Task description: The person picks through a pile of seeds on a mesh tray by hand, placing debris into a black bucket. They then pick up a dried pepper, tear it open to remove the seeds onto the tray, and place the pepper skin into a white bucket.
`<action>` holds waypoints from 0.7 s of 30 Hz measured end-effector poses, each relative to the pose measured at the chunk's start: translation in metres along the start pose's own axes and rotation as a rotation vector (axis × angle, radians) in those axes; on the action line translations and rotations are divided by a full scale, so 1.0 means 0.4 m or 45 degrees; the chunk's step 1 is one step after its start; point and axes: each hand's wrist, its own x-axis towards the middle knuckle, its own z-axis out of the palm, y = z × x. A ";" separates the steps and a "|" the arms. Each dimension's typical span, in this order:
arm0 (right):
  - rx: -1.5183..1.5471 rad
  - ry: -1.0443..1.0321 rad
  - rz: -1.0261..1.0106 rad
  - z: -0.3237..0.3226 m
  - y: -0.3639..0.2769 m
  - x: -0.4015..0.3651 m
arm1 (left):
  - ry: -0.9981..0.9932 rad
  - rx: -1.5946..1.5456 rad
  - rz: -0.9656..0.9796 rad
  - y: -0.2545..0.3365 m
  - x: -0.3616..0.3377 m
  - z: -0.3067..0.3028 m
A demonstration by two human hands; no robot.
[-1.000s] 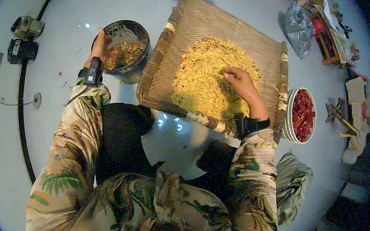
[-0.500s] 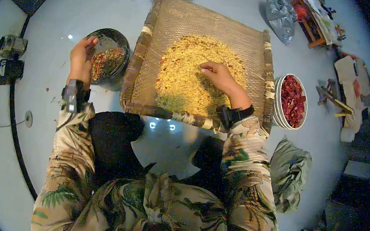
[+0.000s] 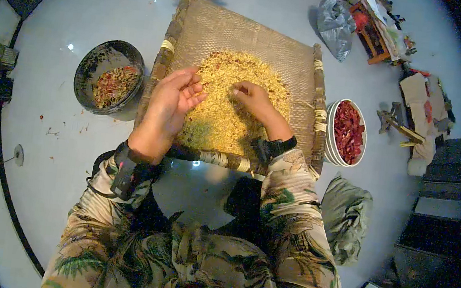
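pale floor [image 3: 45, 197], one woven tray [image 3: 242, 30], one yellow heap [image 3: 241, 66], left hand [image 3: 172, 101] half-spread above, right hand [image 3: 257, 104] pinched, contents unclear

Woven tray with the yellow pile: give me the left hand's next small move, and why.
Probably lower the left hand to the yellow pile and pinch out a dark reddish fleck: its fingers are loosely curled over the pile's edge, and reddish flecks show among the yellow bits.

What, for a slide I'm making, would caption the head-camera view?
Left hand and right hand over yellow grains on a framed woven tray, between a black bucket and a white bucket.
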 end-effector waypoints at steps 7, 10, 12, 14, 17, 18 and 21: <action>-0.060 0.113 -0.173 0.022 0.000 0.114 | -0.078 -0.090 0.101 0.045 -0.002 0.035; -0.254 0.082 -0.199 0.045 0.003 0.206 | -0.038 -0.111 0.094 0.073 -0.009 0.038; -0.359 0.081 -0.223 0.060 0.022 0.268 | -0.039 -0.139 0.096 0.080 -0.001 0.032; -0.456 0.128 -0.310 0.078 0.050 0.315 | -0.073 -0.175 0.110 0.083 0.009 0.020; -0.415 0.089 -0.074 0.095 0.032 0.349 | -0.091 -0.172 0.029 0.088 0.014 0.021; -0.505 0.114 -0.069 0.111 0.032 0.354 | -0.083 -0.182 0.015 0.087 0.016 0.024; -0.663 0.133 -0.085 0.161 0.023 0.347 | -0.081 -0.208 -0.007 0.081 0.019 0.028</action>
